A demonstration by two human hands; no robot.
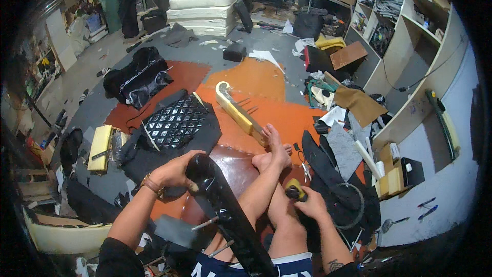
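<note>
My left hand (pixel 176 171) grips the top end of a long, glossy black covered piece (pixel 224 209), which slants down across my crossed bare legs (pixel 277 200); two metal bolts (pixel 205 224) stick out of its left side. My right hand (pixel 308 202) holds a yellow and black tool (pixel 295 190) beside my right leg, with a looped hose (pixel 360 202) nearby. Scissors (pixel 305 166) lie right of my feet. Farther forward, a curved yellow foam-covered piece (pixel 237 113) with protruding bolts rests on orange sheeting (pixel 287 123).
Black quilted fabric (pixel 174 125), yellow foam (pixel 97 149) and a black glossy bundle (pixel 133 77) lie left and ahead. A tall white cushion stack (pixel 202 2) stands at the back. Shelving (pixel 410 46), fabric scraps and boards (pixel 348 56) line the right side.
</note>
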